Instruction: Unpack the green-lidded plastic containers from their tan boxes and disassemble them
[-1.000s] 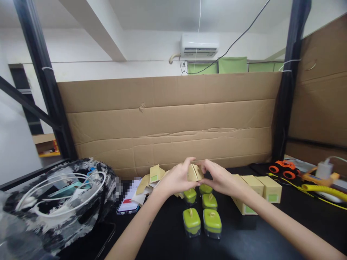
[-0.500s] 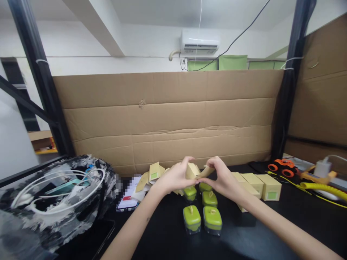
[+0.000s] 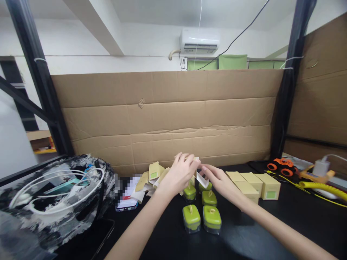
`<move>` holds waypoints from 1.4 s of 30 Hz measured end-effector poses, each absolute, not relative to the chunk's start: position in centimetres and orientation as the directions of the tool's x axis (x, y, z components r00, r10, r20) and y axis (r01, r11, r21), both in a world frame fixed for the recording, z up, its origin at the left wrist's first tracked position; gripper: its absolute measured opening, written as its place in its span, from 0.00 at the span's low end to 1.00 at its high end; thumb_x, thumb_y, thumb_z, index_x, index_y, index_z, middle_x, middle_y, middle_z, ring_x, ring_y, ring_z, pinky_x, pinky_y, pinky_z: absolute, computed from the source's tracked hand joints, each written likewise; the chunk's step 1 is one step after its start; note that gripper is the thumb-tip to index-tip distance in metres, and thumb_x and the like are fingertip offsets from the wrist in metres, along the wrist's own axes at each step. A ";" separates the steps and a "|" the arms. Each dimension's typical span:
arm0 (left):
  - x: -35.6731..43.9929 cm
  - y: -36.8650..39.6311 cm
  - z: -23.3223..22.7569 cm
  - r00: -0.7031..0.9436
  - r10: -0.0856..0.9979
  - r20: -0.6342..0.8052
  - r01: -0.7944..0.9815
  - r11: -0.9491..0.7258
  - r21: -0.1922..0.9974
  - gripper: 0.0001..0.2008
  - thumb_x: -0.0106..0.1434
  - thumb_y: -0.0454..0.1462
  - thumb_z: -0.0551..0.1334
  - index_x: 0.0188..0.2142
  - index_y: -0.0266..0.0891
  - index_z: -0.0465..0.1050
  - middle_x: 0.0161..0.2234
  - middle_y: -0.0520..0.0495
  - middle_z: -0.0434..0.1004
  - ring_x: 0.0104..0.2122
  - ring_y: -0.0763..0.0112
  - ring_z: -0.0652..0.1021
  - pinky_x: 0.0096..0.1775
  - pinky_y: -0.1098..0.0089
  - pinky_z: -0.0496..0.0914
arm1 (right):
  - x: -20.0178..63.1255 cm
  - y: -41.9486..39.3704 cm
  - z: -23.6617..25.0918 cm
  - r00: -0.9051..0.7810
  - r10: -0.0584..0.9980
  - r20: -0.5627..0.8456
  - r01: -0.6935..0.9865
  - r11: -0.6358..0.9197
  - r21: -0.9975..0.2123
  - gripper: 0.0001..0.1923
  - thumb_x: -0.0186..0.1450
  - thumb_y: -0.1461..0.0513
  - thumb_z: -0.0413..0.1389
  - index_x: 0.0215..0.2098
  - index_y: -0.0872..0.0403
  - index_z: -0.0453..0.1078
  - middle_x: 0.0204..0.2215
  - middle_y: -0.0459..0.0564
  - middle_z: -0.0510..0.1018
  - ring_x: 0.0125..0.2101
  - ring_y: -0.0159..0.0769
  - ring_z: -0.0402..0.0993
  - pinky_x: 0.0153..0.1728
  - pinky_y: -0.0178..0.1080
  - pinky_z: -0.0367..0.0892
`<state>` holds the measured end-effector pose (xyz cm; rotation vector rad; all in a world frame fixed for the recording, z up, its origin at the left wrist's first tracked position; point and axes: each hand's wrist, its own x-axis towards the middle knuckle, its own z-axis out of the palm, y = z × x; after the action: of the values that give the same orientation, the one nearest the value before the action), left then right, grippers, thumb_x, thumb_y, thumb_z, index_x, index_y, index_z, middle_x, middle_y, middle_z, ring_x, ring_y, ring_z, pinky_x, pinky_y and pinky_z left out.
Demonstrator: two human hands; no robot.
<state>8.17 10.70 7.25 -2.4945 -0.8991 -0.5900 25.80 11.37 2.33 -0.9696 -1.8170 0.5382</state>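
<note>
Both of my hands meet above a cluster of small green-lidded clear containers [image 3: 202,213] on the black table [image 3: 271,234]. My left hand [image 3: 179,173] grips a small tan carton, mostly hidden behind its fingers. My right hand [image 3: 217,180] pinches the carton's open flap [image 3: 202,178], whose white inner side faces me. A pile of flat, unfolded tan cartons [image 3: 153,175] with green labels lies just left of my left hand. Three assembled tan cartons [image 3: 255,186] stand in a row to the right of my right hand.
A cardboard wall [image 3: 168,119] closes off the back of the table. A black-and-white bag [image 3: 54,202] with white cables sits at the left, a phone [image 3: 126,200] beside it. An orange toy car [image 3: 280,167], a yellow hose [image 3: 322,189] and a white charger [image 3: 321,168] lie at the right.
My hands have shifted slightly apart and up. The right hand has folded the carton's flap outward, so its white inside now shows. The view has tilted down a little.
</note>
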 end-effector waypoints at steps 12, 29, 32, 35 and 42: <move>8.0 11.8 6.4 0.778 0.333 0.532 0.561 -0.751 -0.349 0.14 0.61 0.26 0.52 0.44 0.41 0.63 0.57 0.40 0.62 0.58 0.55 0.60 0.57 0.50 0.50 | 26.0 11.2 2.5 -0.362 0.877 0.317 -0.110 0.297 -0.949 0.19 0.65 0.51 0.48 0.51 0.50 0.64 0.51 0.52 0.71 0.47 0.41 0.71 0.43 0.44 0.70; 8.5 12.6 6.3 0.147 0.974 0.172 -0.386 -0.104 0.917 0.24 0.52 0.37 0.68 0.42 0.39 0.55 0.42 0.38 0.75 0.38 0.64 0.78 0.42 0.63 0.71 | 30.4 9.7 3.1 -0.539 0.828 0.158 0.838 0.546 -0.002 0.27 0.37 0.53 0.68 0.35 0.53 0.73 0.32 0.58 0.79 0.40 0.60 0.72 0.41 0.59 0.64; 8.6 12.7 5.8 0.161 0.977 0.138 -0.385 -0.066 0.920 0.22 0.52 0.38 0.68 0.42 0.36 0.60 0.40 0.39 0.77 0.37 0.63 0.79 0.41 0.63 0.72 | 30.2 9.2 4.4 -0.566 0.717 0.407 0.738 0.661 -0.136 0.41 0.49 0.58 0.63 0.59 0.51 0.54 0.53 0.58 0.68 0.52 0.54 0.64 0.48 0.55 0.63; 9.2 12.5 5.4 0.253 0.964 0.088 -0.402 0.021 0.915 0.16 0.55 0.39 0.65 0.41 0.33 0.67 0.36 0.40 0.78 0.34 0.64 0.79 0.38 0.67 0.72 | 28.7 9.0 4.6 -0.509 0.551 0.661 0.712 0.701 -0.035 0.32 0.58 0.65 0.55 0.59 0.48 0.51 0.54 0.57 0.64 0.54 0.49 0.61 0.49 0.52 0.63; 10.3 12.3 5.0 0.327 0.945 0.007 -0.451 0.149 0.880 0.09 0.60 0.38 0.59 0.35 0.32 0.71 0.29 0.44 0.77 0.29 0.71 0.77 0.37 0.70 0.72 | 27.1 10.2 3.4 -0.575 0.302 0.760 0.680 0.694 0.239 0.17 0.62 0.71 0.46 0.47 0.53 0.63 0.46 0.58 0.73 0.49 0.49 0.68 0.46 0.54 0.66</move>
<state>10.30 12.34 5.03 -2.7447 -1.9297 -3.2740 27.09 10.21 3.37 -0.7474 -2.1868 -0.6790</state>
